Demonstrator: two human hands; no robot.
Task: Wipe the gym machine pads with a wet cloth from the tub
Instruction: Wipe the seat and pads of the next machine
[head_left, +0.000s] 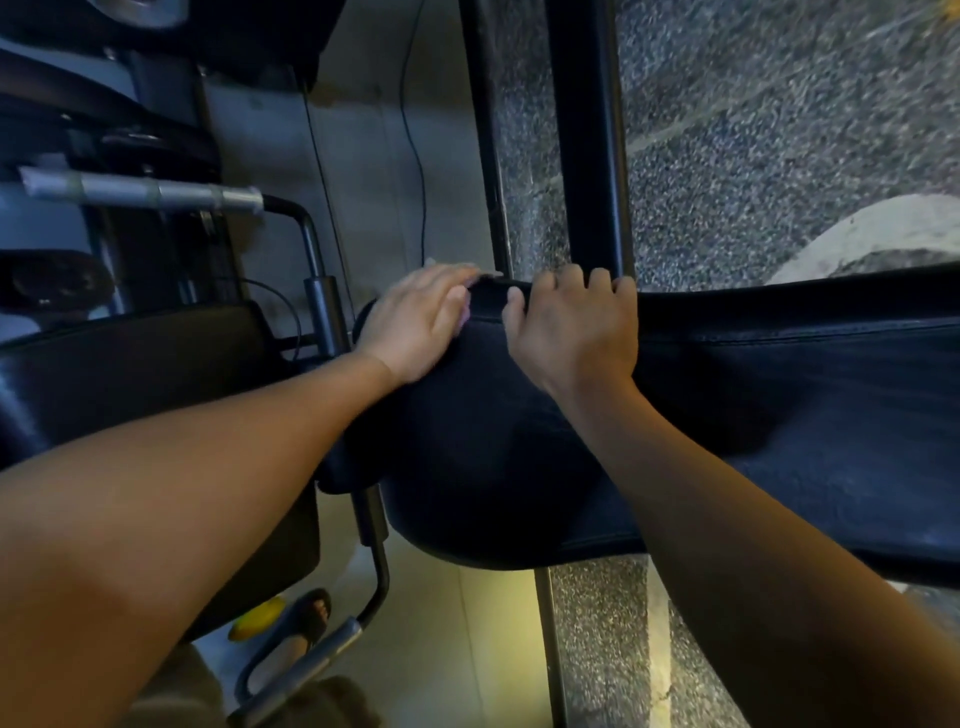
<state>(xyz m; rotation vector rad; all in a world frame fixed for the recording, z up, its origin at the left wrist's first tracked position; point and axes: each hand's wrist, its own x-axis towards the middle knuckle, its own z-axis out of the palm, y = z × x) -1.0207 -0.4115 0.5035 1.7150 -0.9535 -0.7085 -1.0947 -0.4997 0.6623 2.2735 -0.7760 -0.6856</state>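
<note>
Speckled rubber flooring runs behind the machine's black upright post in your head view. Your left hand lies flat, fingers straight, on the rounded end of the black pad, pressing a pale pinkish cloth (mostly hidden under the palm, only slivers peek out). Your right hand curls its fingers over the pad's far edge, gripping it, just beside the left

Dim indoor light, warm glow on the floor bottom centre, motion blur upper right, wide-angle bending at edges
</note>
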